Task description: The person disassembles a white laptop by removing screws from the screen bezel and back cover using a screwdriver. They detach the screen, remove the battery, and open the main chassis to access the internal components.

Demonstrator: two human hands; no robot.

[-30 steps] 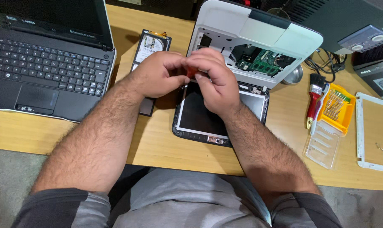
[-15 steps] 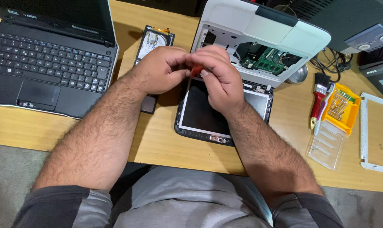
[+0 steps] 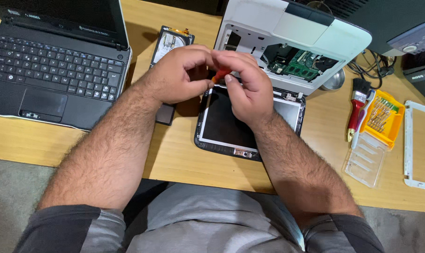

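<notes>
At the far left a black laptop [image 3: 53, 70] sits open on the wooden table [image 3: 175, 154], its screen cut off by the top edge. Just right of it lies a bare hard drive [image 3: 168, 42], its lower part covered by the left hand [image 3: 177, 77]. That hand comes in from the lower left, forearm slanting up across the table edge, fingers curled inward and knuckles up. The right hand [image 3: 245, 86] meets it from the lower right, wrist bent, fingers folded down toward the left one. Between them both hands pinch a small red tool handle [image 3: 220, 75]; only a short red piece shows between the fingertips, and its tip is hidden, so its kind is hard to tell. The handle hovers over the top edge of a dark screen panel [image 3: 221, 124] lying flat on the table, partly covered by the right wrist. Behind the hands a white laptop base [image 3: 292, 28] stands tilted with its cover off, a green circuit board [image 3: 301, 65] showing inside. Further right lies a red-handled brush [image 3: 355, 110], and beside it a yellow tray [image 3: 386, 117] holding a row of small metal bits, with its clear lid [image 3: 364, 161] open below. A white frame [image 3: 409, 145] is cut off at the right edge.
</notes>
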